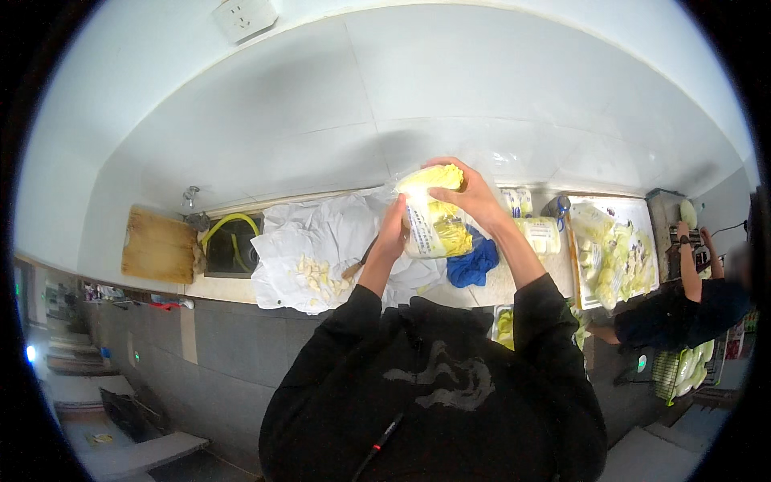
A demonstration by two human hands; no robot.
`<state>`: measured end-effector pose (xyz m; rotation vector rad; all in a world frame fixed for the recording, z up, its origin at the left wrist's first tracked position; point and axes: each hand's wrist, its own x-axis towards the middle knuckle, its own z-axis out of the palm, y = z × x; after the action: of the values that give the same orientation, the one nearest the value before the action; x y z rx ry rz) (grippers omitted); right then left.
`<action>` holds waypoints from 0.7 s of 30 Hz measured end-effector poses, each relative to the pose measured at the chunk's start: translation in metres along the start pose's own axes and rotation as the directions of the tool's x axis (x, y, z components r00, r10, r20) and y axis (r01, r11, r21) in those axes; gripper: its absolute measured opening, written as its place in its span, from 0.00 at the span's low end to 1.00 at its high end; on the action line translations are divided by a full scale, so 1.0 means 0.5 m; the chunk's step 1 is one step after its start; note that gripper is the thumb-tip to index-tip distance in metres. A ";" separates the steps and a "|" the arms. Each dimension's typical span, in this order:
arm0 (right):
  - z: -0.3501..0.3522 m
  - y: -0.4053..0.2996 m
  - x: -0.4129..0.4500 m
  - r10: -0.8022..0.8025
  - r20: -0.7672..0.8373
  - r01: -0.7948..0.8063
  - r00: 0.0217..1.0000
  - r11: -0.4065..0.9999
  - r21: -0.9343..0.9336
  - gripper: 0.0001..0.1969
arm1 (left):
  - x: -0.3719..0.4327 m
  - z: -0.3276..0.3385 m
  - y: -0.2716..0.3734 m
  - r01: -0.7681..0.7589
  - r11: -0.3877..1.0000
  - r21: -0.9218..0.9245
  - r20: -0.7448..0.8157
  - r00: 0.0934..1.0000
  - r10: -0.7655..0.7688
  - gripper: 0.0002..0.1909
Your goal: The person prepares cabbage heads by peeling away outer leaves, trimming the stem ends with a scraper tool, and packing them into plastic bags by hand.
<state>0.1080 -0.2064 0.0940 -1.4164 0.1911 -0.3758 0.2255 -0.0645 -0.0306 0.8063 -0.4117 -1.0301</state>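
Observation:
Between my two hands I hold up a clear plastic bag of yellow napa cabbage [437,226], which bears printed writing. My left hand [394,226] grips the bag's left side. My right hand [467,190] bends around its upper right, with the thumb across the front. Behind and below the bag, a blue cloth [476,262] lies on the counter. White paper sheets [289,229] spread to the left, with pale cut vegetable pieces [319,277] on them. Near my left wrist lies a tool with a brown handle [350,271], partly hidden by my forearm.
Packed vegetables [537,235] and a dark blue-rimmed container [560,208] stand to the right. Beyond is a white tray [641,211] of cabbages and leaves. A co-worker [680,307] reaches over a machine [665,235] at far right. Leftward are a sink [229,247] and wooden board [158,244].

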 end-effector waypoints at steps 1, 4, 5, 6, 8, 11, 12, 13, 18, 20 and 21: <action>0.003 -0.002 0.007 0.002 -0.002 -0.003 1.000 0.999 -0.033 0.21 | 0.000 0.002 -0.001 -0.003 1.000 -0.004 -0.001 1.000 0.003 0.31; 0.013 0.005 0.024 0.022 -0.032 -0.026 0.999 0.992 -0.127 0.22 | 0.001 0.023 0.003 0.002 0.974 -0.225 0.022 1.000 0.003 0.33; 0.017 0.007 0.030 0.038 -0.058 -0.048 0.998 0.982 -0.182 0.23 | 0.000 0.030 0.007 -0.013 0.979 -0.202 -0.007 1.000 0.012 0.33; 0.021 0.001 0.033 0.040 -0.056 -0.050 0.998 0.981 -0.188 0.23 | -0.003 0.034 0.008 -0.032 0.983 -0.182 -0.039 0.999 0.025 0.34; 0.030 -0.015 0.040 0.160 -0.003 -0.155 0.987 0.950 -0.270 0.26 | -0.005 0.030 0.013 0.018 0.966 -0.259 -0.005 1.000 -0.020 0.32; 0.022 0.010 0.018 -0.191 0.041 0.168 0.981 0.716 -0.678 0.29 | -0.009 0.031 0.023 0.073 0.935 -0.346 0.073 0.996 -0.051 0.30; 0.039 -0.015 -0.005 -0.232 0.034 0.185 0.972 0.667 -0.722 0.31 | -0.012 0.029 0.027 0.066 0.929 -0.363 0.100 0.994 -0.032 0.30; 0.059 -0.054 -0.031 -0.274 0.035 0.203 0.961 0.616 -0.761 0.32 | -0.017 0.023 0.034 0.053 0.929 -0.367 0.097 0.995 -0.018 0.30; 0.052 -0.117 -0.066 -0.370 -0.075 0.077 0.926 0.378 -0.923 0.32 | -0.029 -0.006 0.049 -0.028 0.955 -0.296 0.045 0.998 0.043 0.28; 0.030 -0.073 -0.058 -0.339 -0.148 0.019 0.929 0.443 -0.896 0.20 | -0.025 -0.027 0.047 -0.110 0.991 -0.078 0.055 0.992 0.115 0.31; 0.033 -0.068 -0.048 -0.340 -0.143 0.022 0.930 0.439 -0.898 0.20 | -0.021 -0.037 0.044 -0.115 0.990 -0.081 0.055 0.991 0.119 0.31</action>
<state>0.0866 -0.1862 0.1278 -2.4637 0.5572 -0.7532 0.2456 -0.0422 -0.0251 0.6749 -0.4622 -0.9566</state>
